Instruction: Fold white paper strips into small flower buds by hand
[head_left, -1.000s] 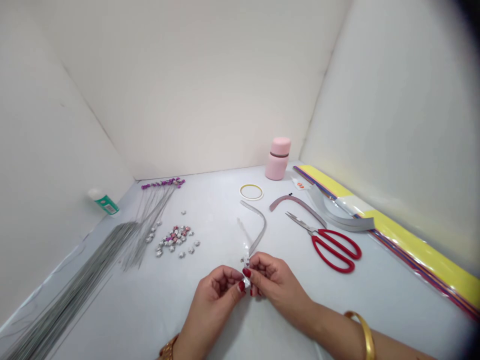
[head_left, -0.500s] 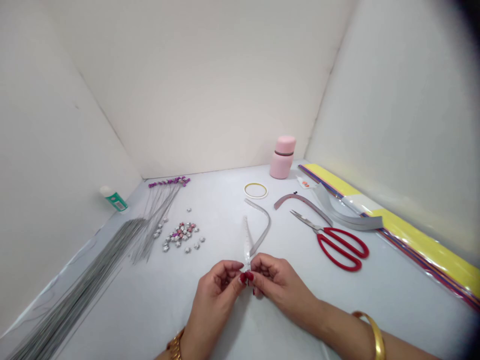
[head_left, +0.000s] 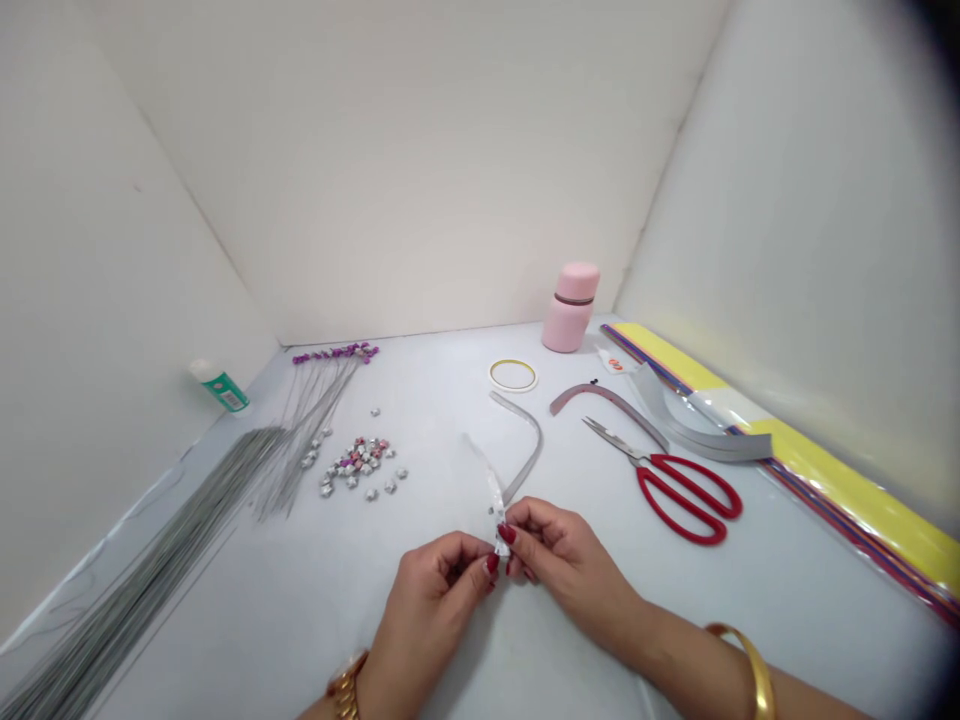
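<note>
A narrow, shiny silver-white paper strip (head_left: pixel 493 487) rises from between my fingertips, its far end blurred and leaning left. My left hand (head_left: pixel 439 595) pinches the strip's near end between thumb and finger. Just above that, my right hand (head_left: pixel 566 560) presses its thumb on the same strip; the curled fingers beneath are partly hidden. Behind the right fingers lies a curved bundle of thin grey strips (head_left: pixel 537 445) on the table. To the left sits a loose pile of small folded paper stars (head_left: pixel 364 458), silver, pink and purple.
Red-handled scissors (head_left: pixel 652 470) lie at right, near a pinkish strip bundle (head_left: pixel 607 397), wide grey strips (head_left: pixel 694 440) and packaged yellow sheets (head_left: pixel 832 470). Behind are a tape ring (head_left: pixel 513 389) and pink flask (head_left: pixel 571 308). At left are wires (head_left: pixel 172 540), purple-tipped stems (head_left: pixel 337 355) and a glue bottle (head_left: pixel 223 388).
The strip's far end has swung left. My right thumb has moved up the strip, apart from the left thumb. The view has shifted slightly.
</note>
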